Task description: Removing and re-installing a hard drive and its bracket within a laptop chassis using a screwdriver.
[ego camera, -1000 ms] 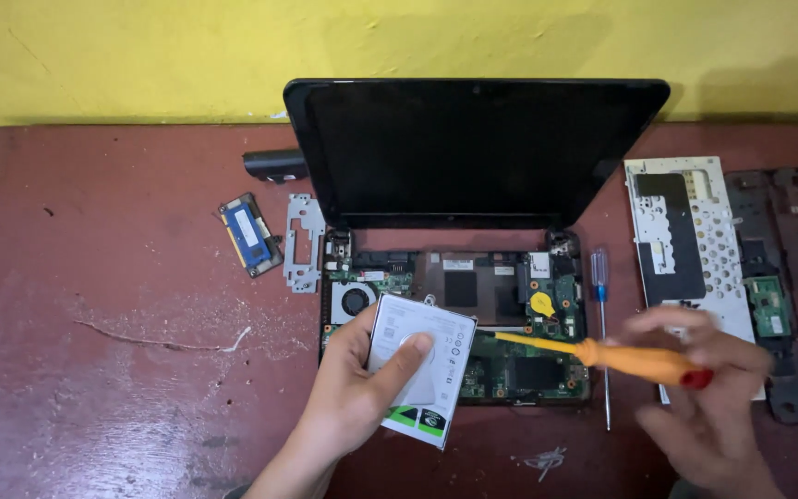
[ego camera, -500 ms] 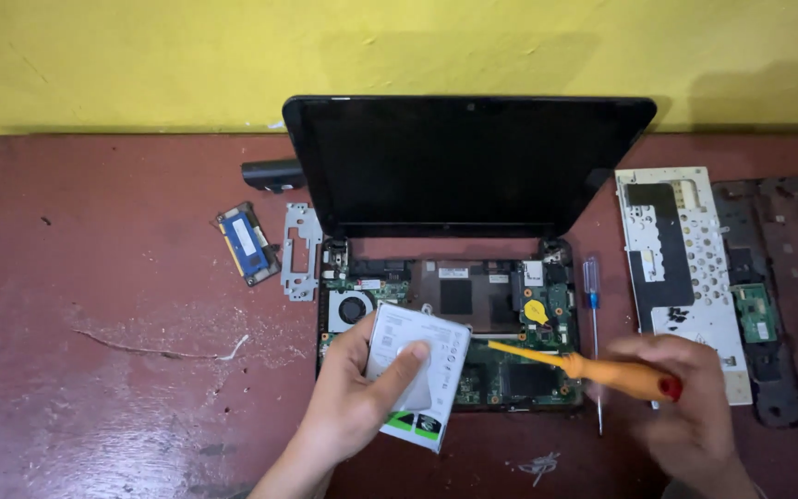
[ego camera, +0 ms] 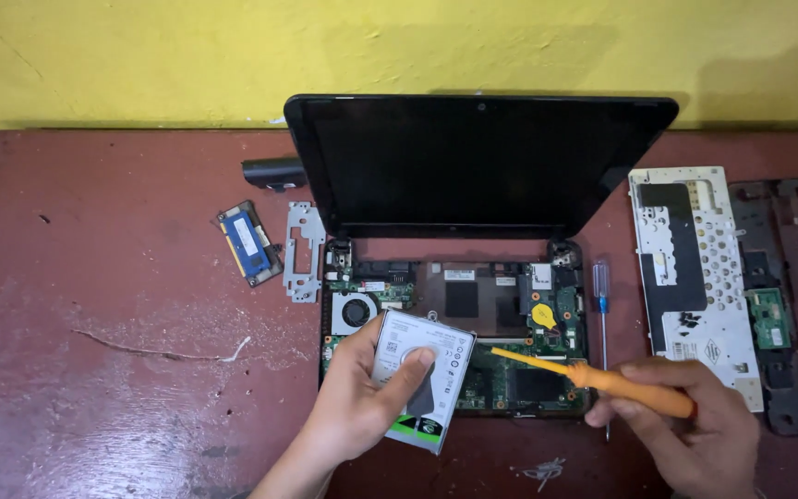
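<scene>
Holding a silver hard drive (ego camera: 415, 379) in our left hand (ego camera: 362, 397), fingers clamped across its labelled face, tilted just above the front left of the opened laptop base (ego camera: 459, 333). Our right hand (ego camera: 695, 430) is closed round an orange-handled screwdriver (ego camera: 593, 377), its tip over the green board beside the drive.

Handling note: we judge it best to keep the drive gripped by its edges and the screwdriver tip steady, clear of the fan (ego camera: 355, 312) and the yellow coin cell (ego camera: 544, 315).

Also listed:
- black screen (ego camera: 473, 166), upright behind the base;
- blue-handled screwdriver (ego camera: 601, 305), just right of the base;
- keyboard backing plate (ego camera: 695, 277), dark casing part (ego camera: 791, 296) beside it;
- metal bracket (ego camera: 302, 251) and blue memory module (ego camera: 249, 244), left.

Surface: worn red-brown desk (ego camera: 94, 323), scuffed; yellow wall (ego camera: 140, 55) behind.
</scene>
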